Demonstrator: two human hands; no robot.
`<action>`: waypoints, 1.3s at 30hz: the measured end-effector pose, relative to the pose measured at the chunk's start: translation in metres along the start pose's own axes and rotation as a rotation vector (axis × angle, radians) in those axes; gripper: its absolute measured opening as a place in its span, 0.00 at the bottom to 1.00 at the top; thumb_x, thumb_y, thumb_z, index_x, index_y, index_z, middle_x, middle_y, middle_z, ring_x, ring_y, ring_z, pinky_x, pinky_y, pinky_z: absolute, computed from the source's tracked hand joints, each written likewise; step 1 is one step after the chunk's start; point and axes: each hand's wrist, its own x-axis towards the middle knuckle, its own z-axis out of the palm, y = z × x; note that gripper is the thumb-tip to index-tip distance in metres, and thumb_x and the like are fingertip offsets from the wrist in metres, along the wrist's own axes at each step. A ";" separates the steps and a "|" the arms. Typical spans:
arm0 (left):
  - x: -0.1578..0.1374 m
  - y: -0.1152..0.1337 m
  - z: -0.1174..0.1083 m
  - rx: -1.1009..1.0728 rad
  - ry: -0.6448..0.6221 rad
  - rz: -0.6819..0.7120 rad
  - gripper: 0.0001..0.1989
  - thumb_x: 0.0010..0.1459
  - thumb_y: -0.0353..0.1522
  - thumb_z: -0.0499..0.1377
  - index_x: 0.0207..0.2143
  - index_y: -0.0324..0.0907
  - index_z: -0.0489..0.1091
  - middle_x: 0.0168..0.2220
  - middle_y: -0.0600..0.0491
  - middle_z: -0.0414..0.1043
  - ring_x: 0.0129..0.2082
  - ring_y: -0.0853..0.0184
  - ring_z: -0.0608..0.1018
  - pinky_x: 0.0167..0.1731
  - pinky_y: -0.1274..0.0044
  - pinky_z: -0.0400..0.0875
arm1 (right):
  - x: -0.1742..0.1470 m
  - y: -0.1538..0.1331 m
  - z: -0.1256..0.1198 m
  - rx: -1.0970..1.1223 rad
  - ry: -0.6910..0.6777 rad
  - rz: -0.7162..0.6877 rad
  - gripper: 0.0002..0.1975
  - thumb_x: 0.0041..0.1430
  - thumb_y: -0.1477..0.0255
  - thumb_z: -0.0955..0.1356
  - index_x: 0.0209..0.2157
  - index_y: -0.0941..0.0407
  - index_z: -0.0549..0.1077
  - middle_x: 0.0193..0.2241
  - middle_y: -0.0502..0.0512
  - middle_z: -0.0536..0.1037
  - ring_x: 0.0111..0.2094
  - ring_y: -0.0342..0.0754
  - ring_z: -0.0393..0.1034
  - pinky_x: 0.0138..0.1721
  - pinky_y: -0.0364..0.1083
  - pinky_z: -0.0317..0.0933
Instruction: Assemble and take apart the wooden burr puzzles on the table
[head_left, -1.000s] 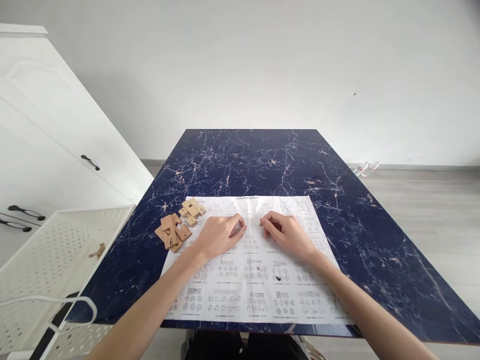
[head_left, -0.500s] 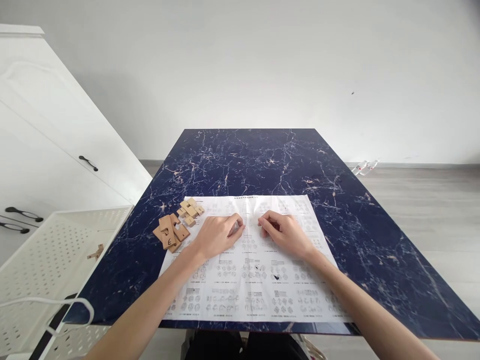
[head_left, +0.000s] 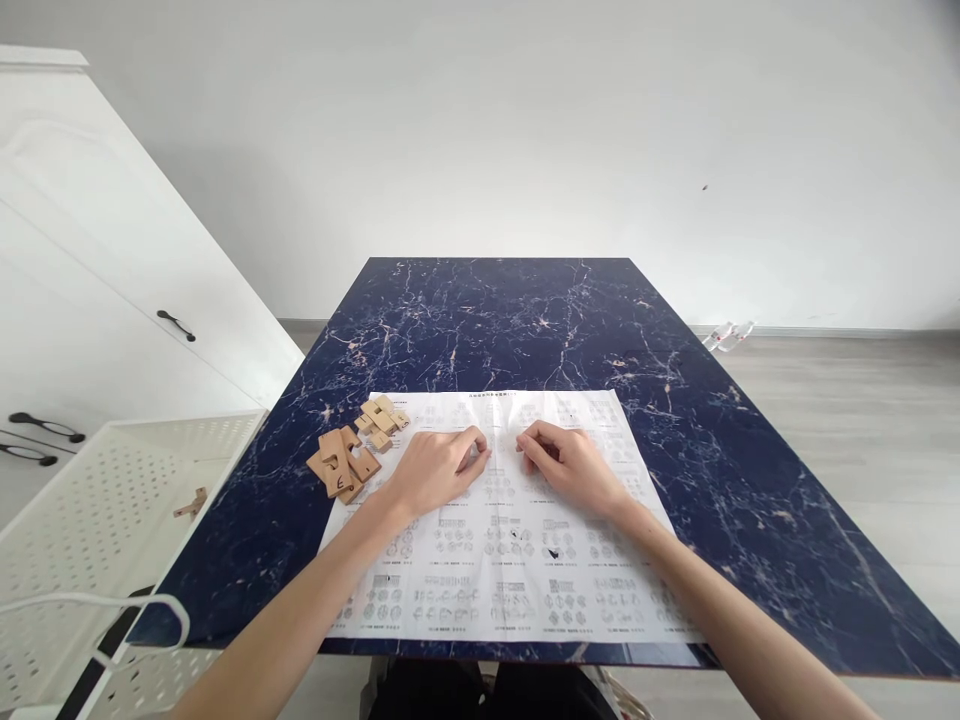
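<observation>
A creased white sheet (head_left: 499, 560) printed with small diagrams lies across the near part of the table. My left hand (head_left: 436, 466) rests on it, loosely closed, with the thumb curled toward the index finger and nothing seen between them. Across a narrow gap, my right hand (head_left: 566, 462) also rests on the paper, its fingers curled in and no object showing. Just left of my left hand sit two groups of wooden puzzle pieces: a pale interlocking cluster (head_left: 382, 420) on the sheet's corner, and darker notched flat pieces (head_left: 337, 464) stacked loosely, one marked with a black character.
The dark blue marble-patterned table (head_left: 502, 320) narrows toward the white wall. To the left stands a white perforated basket (head_left: 97, 500) with a small brown wooden piece (head_left: 193, 502) inside and a white cable (head_left: 176, 607) nearby. Behind it is a white cabinet (head_left: 97, 250).
</observation>
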 end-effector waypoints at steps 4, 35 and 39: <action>0.000 0.000 0.001 0.001 0.004 0.000 0.11 0.74 0.37 0.55 0.40 0.42 0.73 0.21 0.59 0.72 0.20 0.70 0.76 0.24 0.78 0.62 | -0.001 0.000 0.000 -0.002 0.002 0.001 0.17 0.75 0.64 0.63 0.29 0.52 0.71 0.24 0.49 0.80 0.21 0.43 0.65 0.27 0.46 0.57; 0.002 -0.006 -0.010 0.209 0.284 -0.137 0.12 0.73 0.40 0.55 0.43 0.42 0.71 0.35 0.48 0.76 0.37 0.57 0.78 0.41 0.66 0.72 | 0.000 -0.001 -0.001 0.002 0.002 0.010 0.18 0.75 0.63 0.63 0.29 0.52 0.71 0.25 0.50 0.81 0.21 0.43 0.65 0.27 0.46 0.59; -0.002 -0.021 -0.016 0.416 0.403 -0.297 0.26 0.70 0.48 0.57 0.56 0.34 0.68 0.57 0.30 0.68 0.57 0.39 0.71 0.57 0.51 0.66 | 0.000 -0.001 -0.001 0.006 -0.001 0.010 0.18 0.75 0.62 0.62 0.30 0.52 0.71 0.26 0.51 0.82 0.20 0.43 0.64 0.27 0.47 0.59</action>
